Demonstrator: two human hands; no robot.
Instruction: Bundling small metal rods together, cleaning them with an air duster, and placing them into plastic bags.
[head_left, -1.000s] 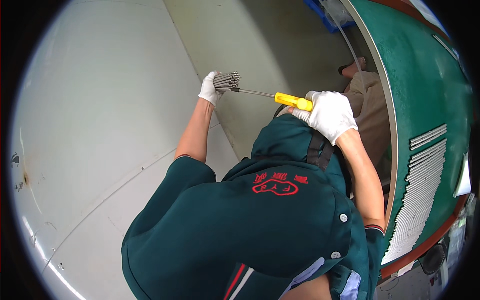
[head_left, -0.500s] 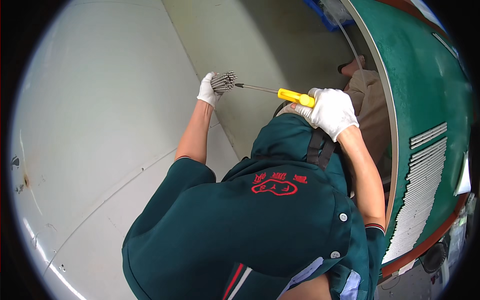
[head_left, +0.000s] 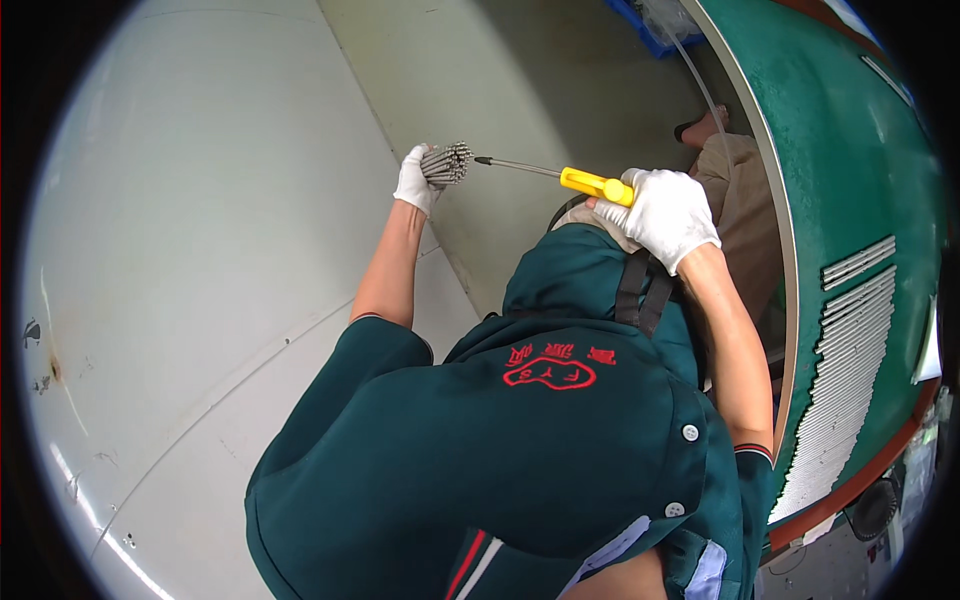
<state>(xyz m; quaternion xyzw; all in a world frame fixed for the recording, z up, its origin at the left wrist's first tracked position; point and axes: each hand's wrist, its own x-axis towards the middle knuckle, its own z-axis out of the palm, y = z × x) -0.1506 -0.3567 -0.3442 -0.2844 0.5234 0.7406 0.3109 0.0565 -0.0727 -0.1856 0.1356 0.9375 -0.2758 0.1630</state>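
Within left hand [head_left: 413, 183], slim grey rods [head_left: 446, 164], bundled

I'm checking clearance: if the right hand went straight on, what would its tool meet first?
Likely the metal rods in the left hand, dark tool tip first, though depth is unclear.

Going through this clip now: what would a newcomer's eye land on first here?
Probably the yellow tool near the middle, gripped in the gloved right hand, its dark tip pointing toward a bundle of metal rods in the gloved left hand. Next, at the right, the long row of silvery rods laid side by side on the green table.
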